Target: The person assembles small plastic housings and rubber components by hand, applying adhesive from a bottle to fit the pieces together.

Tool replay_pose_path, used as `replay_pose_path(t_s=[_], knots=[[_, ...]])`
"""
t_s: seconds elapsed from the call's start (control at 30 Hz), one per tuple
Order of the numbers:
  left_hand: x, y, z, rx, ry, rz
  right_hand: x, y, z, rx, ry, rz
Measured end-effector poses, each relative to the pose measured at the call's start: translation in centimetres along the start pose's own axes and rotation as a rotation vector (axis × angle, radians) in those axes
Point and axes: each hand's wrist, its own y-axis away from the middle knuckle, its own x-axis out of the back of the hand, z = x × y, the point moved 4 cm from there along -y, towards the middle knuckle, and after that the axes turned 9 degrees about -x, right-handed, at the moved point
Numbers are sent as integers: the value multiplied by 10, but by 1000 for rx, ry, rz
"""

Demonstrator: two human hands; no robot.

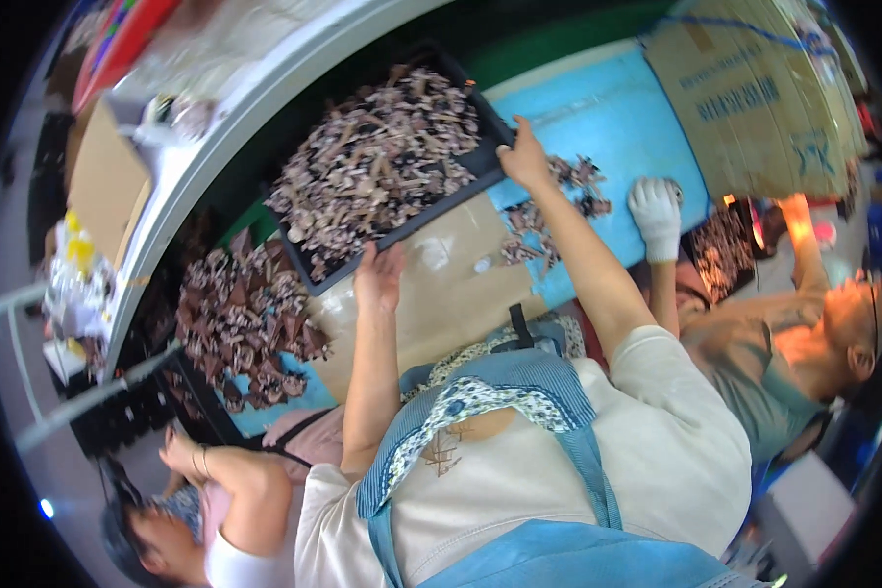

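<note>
A black tray (390, 238) heaped with small pinkish-brown strips and bits (377, 157), whose kind I cannot make out, is between my two hands. My left hand (378, 278) grips its near edge, palm partly upward, with some fingers hidden at the rim. At the tray's right end my right hand (525, 155) holds the edge, thumb and forefinger apart around the corner. Under my right forearm, a loose scatter of similar pieces (534, 233) lies on the blue table surface. A larger pile of dark brown pieces (250, 318) sits left of the tray.
A large cardboard box (755, 108) stands at the far right. To the right, a co-worker's white-gloved hand (655, 208) rests on the blue table (612, 108). Another person sits at the lower left, hands (181, 456) raised. A pale curved ledge (181, 162) runs along the far left.
</note>
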Motion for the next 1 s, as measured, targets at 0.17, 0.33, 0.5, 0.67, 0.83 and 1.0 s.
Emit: replay_pose_path(t_s=[0.17,0.33,0.5,0.67,0.83,1.0], knots=[[-12,0,6,-20,199,101,18,61,6,227,-38,247],[-23,-24,12,17,233,59,29,116,34,315,35,230],[-58,-33,7,28,225,18,26,135,42,189,-46,181],[-54,-42,9,5,221,-13,30,127,11,240,-186,104],[-43,-46,39,-9,287,-22,47,124,9,171,-224,44],[-39,-42,52,-85,206,-19,41,129,25,226,-137,-235]])
